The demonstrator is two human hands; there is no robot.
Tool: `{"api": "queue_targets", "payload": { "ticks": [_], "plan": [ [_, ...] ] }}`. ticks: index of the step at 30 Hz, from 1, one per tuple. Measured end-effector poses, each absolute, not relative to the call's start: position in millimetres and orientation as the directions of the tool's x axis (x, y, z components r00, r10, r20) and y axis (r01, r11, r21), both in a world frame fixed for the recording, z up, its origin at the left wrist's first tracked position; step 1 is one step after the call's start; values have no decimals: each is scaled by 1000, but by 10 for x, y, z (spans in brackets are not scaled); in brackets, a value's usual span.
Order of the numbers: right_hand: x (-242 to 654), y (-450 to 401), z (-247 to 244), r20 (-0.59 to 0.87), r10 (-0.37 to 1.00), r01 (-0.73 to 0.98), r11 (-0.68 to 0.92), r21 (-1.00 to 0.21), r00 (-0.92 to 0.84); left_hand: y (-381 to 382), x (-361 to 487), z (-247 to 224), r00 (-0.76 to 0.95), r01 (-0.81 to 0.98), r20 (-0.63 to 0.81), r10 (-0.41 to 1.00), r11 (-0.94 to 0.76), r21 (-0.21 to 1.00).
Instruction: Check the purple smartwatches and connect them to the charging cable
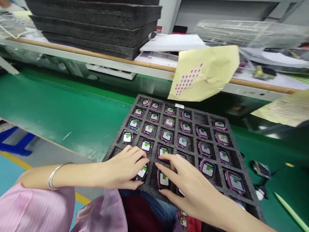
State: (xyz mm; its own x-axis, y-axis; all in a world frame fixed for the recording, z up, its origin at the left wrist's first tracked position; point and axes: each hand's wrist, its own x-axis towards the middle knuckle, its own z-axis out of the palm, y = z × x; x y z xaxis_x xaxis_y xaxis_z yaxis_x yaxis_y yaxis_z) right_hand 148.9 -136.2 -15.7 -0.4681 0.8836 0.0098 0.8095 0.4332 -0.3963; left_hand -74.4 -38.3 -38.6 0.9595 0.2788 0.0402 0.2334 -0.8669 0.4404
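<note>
A dark grey foam tray [113, 146] with square compartments holds several smartwatch bodies, mostly purple-rimmed, their screens lit in white and green. At the near-left edge, my left hand [123, 169] has its thumb and index finger around the opposite edges of a black smartwatch [143, 171] in its compartment. My right hand [185, 180] hovers over the near middle, fingers spread. Between its index finger and thumb lies a purple smartwatch [163, 179], with no clear grip on it. Another smartwatch [163, 150] sits by its middle fingertip. The right palm partly hides other compartments.
The tray lies on a green worktop [60, 100], its near edge overhanging my lap. Stacked black foam trays [96, 29] stand on the shelf behind. A yellow paper [205, 72] hangs from that shelf. To the right lie a black device with a cable [260, 169] and a light-green pen [291, 211].
</note>
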Motion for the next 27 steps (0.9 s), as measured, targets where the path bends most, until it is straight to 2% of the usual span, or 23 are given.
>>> {"api": "queue_targets", "payload": {
  "ticks": [4, 8, 11, 14, 17, 20, 22, 24, 26, 27],
  "plan": [
    [1397, -1253, -104, 113, 865, 788, 494, -368, -489, -275, -904, -303, 962, 223, 33, 270, -852, 474],
    [1110, -1045, -181, 91, 837, 757, 530, -383, -539, -130, -1220, -131, 911, 342, 51, 410, -817, 464],
    [809, -848, -291, 60, 819, 749, 548, -373, -570, -36, -1430, -62, 871, 439, 10, 491, -787, 433],
    [522, -665, -353, 2, 841, 802, 517, -299, -541, 49, -1542, -106, 831, 508, -26, 556, -739, 441],
    [336, -548, -347, -1, 824, 813, 558, -167, -566, 147, -1556, -225, 786, 551, -15, 618, -688, 473],
    [314, -493, -330, 14, 785, 777, 616, -130, -620, 203, -1505, -270, 748, 513, 144, 648, -701, 495],
    [387, -478, -331, 30, 782, 759, 614, -217, -623, 147, -1465, -186, 692, 429, 360, 626, -757, 493],
    [498, -484, -336, 55, 787, 731, 594, -334, -614, -12, -1443, -13, 620, 291, 565, 544, -829, 479],
    [601, -514, -333, 84, 785, 699, 589, -406, -614, -252, -1431, 191, 625, 126, 646, 437, -874, 469],
    [635, -536, -330, 90, 779, 688, 595, -415, -620, -385, -1421, 282, 609, 113, 667, 429, -879, 463]
  ]
}}
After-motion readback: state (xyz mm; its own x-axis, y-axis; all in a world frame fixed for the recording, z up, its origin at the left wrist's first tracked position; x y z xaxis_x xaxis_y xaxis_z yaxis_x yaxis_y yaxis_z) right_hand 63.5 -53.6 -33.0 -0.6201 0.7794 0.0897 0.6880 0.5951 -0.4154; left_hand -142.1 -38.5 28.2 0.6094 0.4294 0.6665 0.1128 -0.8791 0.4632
